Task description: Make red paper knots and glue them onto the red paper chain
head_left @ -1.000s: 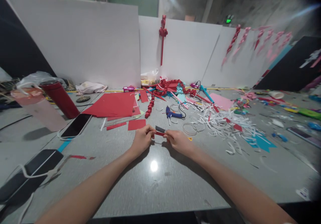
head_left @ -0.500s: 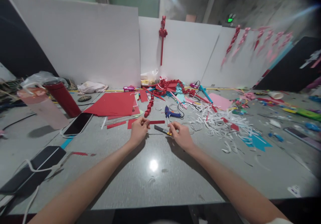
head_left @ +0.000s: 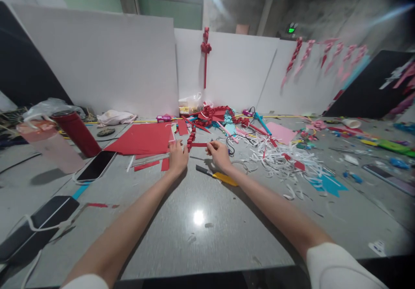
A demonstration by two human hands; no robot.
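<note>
My left hand [head_left: 178, 157] is low over the table with its fingers curled, at the lower end of a red folded paper chain [head_left: 191, 138]. Its fingertips are partly hidden but seem to grip the chain's end. A red paper strip [head_left: 199, 144] runs from beside the chain to my right hand [head_left: 219, 155], which pinches the strip's right end between thumb and fingers. Below the right hand, a utility knife [head_left: 224, 178] with a yellow handle and dark front part lies on the table. Red paper sheets [head_left: 142, 138] lie left of my left hand.
White paper shreds [head_left: 285, 155] are heaped to the right, near a blue paper piece [head_left: 330, 184]. A phone [head_left: 96, 166], a red flask [head_left: 78, 132] and a pink bottle [head_left: 52, 146] are at left. A white board [head_left: 227, 68] stands behind.
My right hand has left the knife, which now lies fully visible on the table. Both hands have moved farther forward, and the right one now pinches the red strip. The view has shifted slightly.
</note>
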